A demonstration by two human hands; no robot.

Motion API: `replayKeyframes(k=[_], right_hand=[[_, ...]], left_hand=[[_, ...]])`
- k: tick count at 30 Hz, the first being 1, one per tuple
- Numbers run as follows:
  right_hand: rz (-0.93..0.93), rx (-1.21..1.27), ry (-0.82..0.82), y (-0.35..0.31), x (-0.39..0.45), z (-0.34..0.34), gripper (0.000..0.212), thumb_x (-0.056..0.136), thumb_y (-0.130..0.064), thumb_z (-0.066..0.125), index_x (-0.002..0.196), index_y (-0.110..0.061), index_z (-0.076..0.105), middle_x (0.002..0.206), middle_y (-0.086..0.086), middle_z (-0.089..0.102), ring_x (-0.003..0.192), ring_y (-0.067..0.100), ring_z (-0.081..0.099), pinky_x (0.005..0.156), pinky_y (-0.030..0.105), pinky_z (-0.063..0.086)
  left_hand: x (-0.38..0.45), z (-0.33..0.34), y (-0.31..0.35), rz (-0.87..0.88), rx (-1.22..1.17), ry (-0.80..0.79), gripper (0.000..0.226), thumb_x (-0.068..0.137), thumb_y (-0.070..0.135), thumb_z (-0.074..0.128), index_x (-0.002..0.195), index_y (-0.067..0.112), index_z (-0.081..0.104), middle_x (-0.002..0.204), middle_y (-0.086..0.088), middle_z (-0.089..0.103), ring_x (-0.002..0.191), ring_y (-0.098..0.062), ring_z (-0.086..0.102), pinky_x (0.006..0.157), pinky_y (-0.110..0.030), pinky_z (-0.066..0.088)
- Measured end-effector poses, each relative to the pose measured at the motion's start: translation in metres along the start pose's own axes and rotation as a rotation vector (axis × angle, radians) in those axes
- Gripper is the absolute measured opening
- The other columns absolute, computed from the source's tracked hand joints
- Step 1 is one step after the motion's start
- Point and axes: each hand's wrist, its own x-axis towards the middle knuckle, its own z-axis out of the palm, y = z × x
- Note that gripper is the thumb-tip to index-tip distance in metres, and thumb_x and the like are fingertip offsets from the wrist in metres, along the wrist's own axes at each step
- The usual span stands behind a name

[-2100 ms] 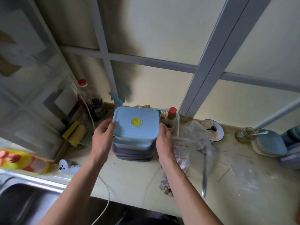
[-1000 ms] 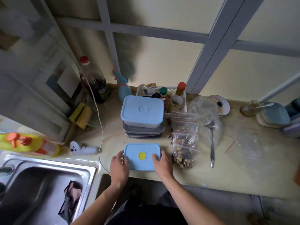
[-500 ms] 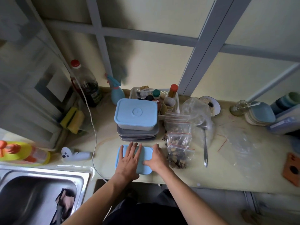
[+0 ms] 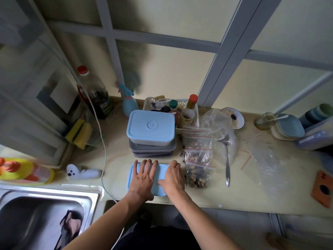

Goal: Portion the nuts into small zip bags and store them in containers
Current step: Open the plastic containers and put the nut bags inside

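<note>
Left hand [image 4: 143, 179] lies flat, palm down, fingers straight and spread, pressing on the lid of the small light-blue rectangular plastic container [image 4: 161, 175] at the near edge of the pale yellow stone countertop [image 4: 234, 197]. Right hand [image 4: 173, 177] sits on the right end of the same lid, fingers bent down over that edge, thumb pointing left toward the left hand. Whether it grips the rim or only presses, cannot tell. The hands cover most of the lid.

Just right of the right hand: a row of small clear zip bags of mixed nuts with red seal strips [image 4: 197, 159], overlapping, nearest bag touching or almost touching the container. Further right, a metal spoon [image 4: 227, 159] lies on a crumpled clear plastic bag [image 4: 218, 123]. More loose clear plastic sheet [image 4: 266, 159] well to the right.

Directly beyond the fingertips: a stack of rectangular containers, a larger light-blue lidded box [image 4: 151, 127] on top of grey ones [image 4: 153, 150], apart from the small container.

Left of the left hand: a white cable [image 4: 100, 134] running across the counter, a small white controller-like device [image 4: 81, 173], then a stainless steel sink [image 4: 45, 213] with a cloth inside. Far left, a yellow bottle with an orange top [image 4: 23, 171]. Back left, a dark-liquid bottle with a red cap [image 4: 93, 94] and yellow sponges [image 4: 79, 130].
</note>
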Motion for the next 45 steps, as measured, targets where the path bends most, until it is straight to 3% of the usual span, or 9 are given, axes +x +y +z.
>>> replayKeyframes(k=[2, 6, 13, 16, 28, 34, 38, 41, 45], right_hand=[[0.027, 0.042, -0.039, 0.000, 0.000, -0.003, 0.075, 0.075, -0.032, 0.088, 0.124, -0.012, 0.036, 0.133, 0.010, 0.050, 0.122, 0.029, 0.054, 0.093, 0.036, 0.047], [0.037, 0.066, -0.070, 0.001, 0.000, -0.009, 0.073, 0.076, -0.031, 0.087, 0.124, -0.012, 0.034, 0.131, 0.012, 0.055, 0.120, 0.033, 0.058, 0.088, 0.040, 0.049], [-0.065, 0.238, 0.054, 0.011, 0.001, -0.008, 0.045, 0.085, -0.048, 0.069, 0.110, -0.018, 0.046, 0.115, 0.006, 0.055, 0.115, 0.028, 0.050, 0.091, 0.039, 0.045], [-0.031, 0.421, 0.163, 0.008, 0.006, -0.015, 0.033, 0.093, -0.049, 0.060, 0.097, -0.017, 0.053, 0.102, 0.003, 0.063, 0.102, 0.026, 0.056, 0.079, 0.035, 0.043], [0.124, 0.772, 0.173, 0.082, 0.049, -0.057, 0.043, 0.083, -0.062, 0.058, 0.085, -0.020, 0.067, 0.083, 0.003, 0.071, 0.076, 0.025, 0.068, 0.069, 0.039, 0.057], [0.248, 0.802, 0.280, 0.159, 0.078, -0.102, 0.036, 0.088, -0.046, 0.059, 0.075, -0.012, 0.063, 0.073, 0.004, 0.067, 0.074, 0.032, 0.065, 0.069, 0.039, 0.054], [0.304, 0.829, 0.315, 0.210, 0.097, -0.126, 0.032, 0.093, -0.037, 0.058, 0.078, -0.009, 0.062, 0.075, 0.006, 0.065, 0.080, 0.036, 0.062, 0.069, 0.036, 0.049], [0.323, 0.827, 0.246, 0.233, 0.107, -0.135, 0.040, 0.096, -0.045, 0.052, 0.079, -0.011, 0.063, 0.077, 0.007, 0.066, 0.079, 0.034, 0.062, 0.071, 0.036, 0.050], [0.286, 0.741, -0.020, 0.241, 0.116, -0.137, 0.044, 0.094, -0.047, 0.049, 0.069, -0.011, 0.056, 0.067, 0.004, 0.059, 0.066, 0.026, 0.054, 0.066, 0.033, 0.045]], left_hand=[[-0.003, 0.003, -0.002, 0.000, -0.021, 0.022, 0.141, 0.047, 0.053, 0.082, 0.153, 0.011, -0.002, 0.150, -0.020, 0.037, 0.142, -0.040, 0.032, 0.117, -0.059, -0.013], [-0.003, 0.007, -0.004, 0.030, -0.103, 0.069, 0.159, 0.020, 0.066, 0.087, 0.153, 0.009, 0.020, 0.139, -0.021, 0.050, 0.132, -0.041, 0.047, 0.114, -0.062, 0.017], [-0.012, 0.001, 0.001, -0.003, -0.196, 0.125, 0.152, 0.023, 0.067, 0.081, 0.152, 0.006, 0.030, 0.133, -0.018, 0.047, 0.128, -0.038, 0.045, 0.110, -0.061, 0.025], [-0.014, -0.005, 0.013, -0.019, -0.240, 0.202, 0.140, 0.034, 0.067, 0.076, 0.152, 0.006, 0.031, 0.133, -0.015, 0.046, 0.127, -0.036, 0.046, 0.110, -0.059, 0.029], [0.010, -0.037, 0.094, 0.010, -0.280, 0.313, 0.115, 0.058, 0.054, 0.065, 0.157, 0.015, 0.024, 0.160, -0.014, 0.026, 0.153, -0.028, 0.015, 0.119, -0.055, 0.017], [0.038, -0.049, 0.153, 0.002, -0.409, 0.403, 0.106, 0.062, 0.048, 0.065, 0.155, 0.012, 0.028, 0.156, -0.021, 0.029, 0.147, -0.036, 0.026, 0.114, -0.054, 0.030], [0.057, -0.049, 0.177, -0.191, -0.705, 0.412, 0.112, 0.051, 0.036, 0.075, 0.148, 0.002, 0.031, 0.145, -0.019, 0.034, 0.133, -0.034, 0.038, 0.111, -0.041, 0.036], [0.068, -0.039, 0.187, -0.426, -0.941, 0.396, 0.090, 0.068, 0.017, 0.072, 0.144, -0.004, 0.030, 0.134, -0.018, 0.039, 0.121, -0.031, 0.042, 0.103, -0.029, 0.036], [0.076, -0.034, 0.189, -0.662, -1.134, 0.271, 0.064, 0.088, 0.015, 0.066, 0.139, -0.001, 0.030, 0.098, -0.003, 0.054, 0.101, -0.034, 0.058, 0.084, -0.037, 0.047]])
